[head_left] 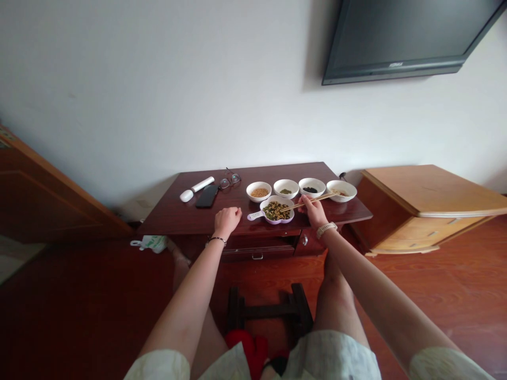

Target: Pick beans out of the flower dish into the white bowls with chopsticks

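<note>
My right hand [314, 210] is closed on a pair of wooden chopsticks [312, 200]; their tips reach into the white-and-lilac handled dish of mixed beans [277, 210] at the desk's front. My left hand [227, 219] rests in a loose fist on the dark wooden desk [178, 214], left of that dish, with nothing seen in it. Behind the dish stands a row of white bowls: yellow beans [259, 191], green beans [285, 188], black beans [311, 187], and a right-hand bowl [341, 190] with a few pale bits.
A black phone [207, 196], a white tube [202, 184], a small white object [186, 196] and glasses [230, 181] lie at the desk's back left. A light wooden cabinet [428, 203] stands right, a TV [404, 37] hangs above, and a stool [269, 311] sits between my knees.
</note>
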Demonstrator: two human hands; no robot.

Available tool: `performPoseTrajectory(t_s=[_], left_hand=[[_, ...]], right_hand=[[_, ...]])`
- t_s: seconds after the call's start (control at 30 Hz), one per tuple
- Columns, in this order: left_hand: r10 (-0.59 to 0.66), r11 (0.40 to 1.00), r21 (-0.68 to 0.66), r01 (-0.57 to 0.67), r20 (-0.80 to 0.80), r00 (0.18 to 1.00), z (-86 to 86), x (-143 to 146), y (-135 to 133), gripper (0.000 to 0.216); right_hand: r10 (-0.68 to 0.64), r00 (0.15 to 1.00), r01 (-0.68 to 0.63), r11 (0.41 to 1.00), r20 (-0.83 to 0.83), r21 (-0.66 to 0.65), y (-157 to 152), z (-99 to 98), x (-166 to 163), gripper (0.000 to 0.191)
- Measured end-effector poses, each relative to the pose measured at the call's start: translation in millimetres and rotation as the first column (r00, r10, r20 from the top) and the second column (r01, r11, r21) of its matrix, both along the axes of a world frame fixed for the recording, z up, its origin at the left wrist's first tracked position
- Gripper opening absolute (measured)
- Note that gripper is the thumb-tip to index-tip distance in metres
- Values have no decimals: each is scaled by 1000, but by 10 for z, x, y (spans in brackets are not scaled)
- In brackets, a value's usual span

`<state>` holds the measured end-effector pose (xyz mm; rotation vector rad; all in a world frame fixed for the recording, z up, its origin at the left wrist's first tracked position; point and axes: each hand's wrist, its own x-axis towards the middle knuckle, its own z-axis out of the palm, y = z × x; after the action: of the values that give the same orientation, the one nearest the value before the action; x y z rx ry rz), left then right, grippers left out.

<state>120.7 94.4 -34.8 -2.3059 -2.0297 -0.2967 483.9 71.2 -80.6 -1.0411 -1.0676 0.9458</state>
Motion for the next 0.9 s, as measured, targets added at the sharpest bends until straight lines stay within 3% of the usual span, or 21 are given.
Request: performPoseTrajectory(t_s=[0.33, 0.9], left_hand=[[33, 998, -60, -33, -2, 999, 58, 34, -41, 49], [64, 993, -95, -68, -49, 997, 97, 111, -16, 43]], right_hand=[[18, 994, -19, 1000, 109, 8, -9, 23, -31, 49], [33, 998, -32, 999, 44, -14, -10, 37, 13, 58]])
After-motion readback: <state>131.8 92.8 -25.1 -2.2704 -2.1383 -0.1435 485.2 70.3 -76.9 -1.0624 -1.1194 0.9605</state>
